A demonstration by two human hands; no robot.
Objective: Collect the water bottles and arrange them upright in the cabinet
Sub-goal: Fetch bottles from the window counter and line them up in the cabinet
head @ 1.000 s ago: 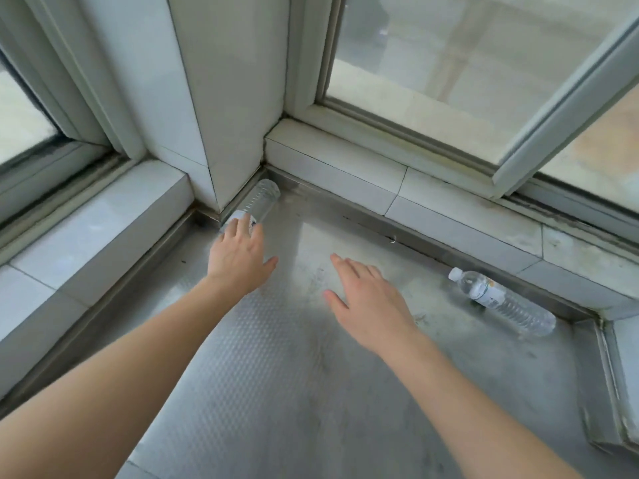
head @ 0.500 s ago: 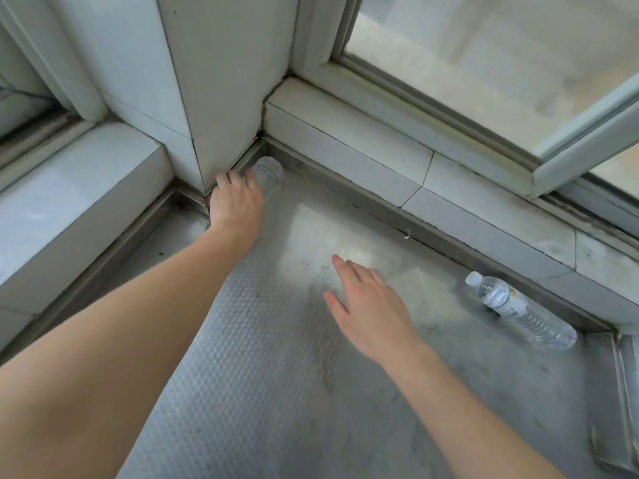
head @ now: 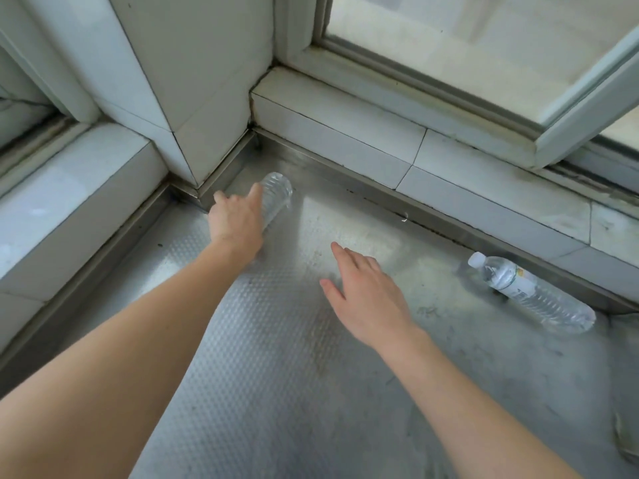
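A clear plastic water bottle (head: 277, 194) lies near the foot of the white pillar, its base end pointing away from me. My left hand (head: 235, 219) covers its near half and grips it, thumb lying along its side. A second clear bottle (head: 529, 292) with a white cap and a white label lies on its side at the right, against the metal edge strip under the ledge. Spread flat with straight fingers, my right hand (head: 366, 292) hovers over the metal floor between the two bottles and holds nothing.
The surface is embossed sheet metal (head: 276, 392), walled by a white tiled ledge (head: 345, 133) at the back and another ledge (head: 69, 209) at the left. A white pillar (head: 193, 81) fills the corner. Window frames rise above both ledges.
My left hand has gone from touching the bottle's end to gripping it. The bottle has come a little out from the pillar's base. My right hand has barely moved.
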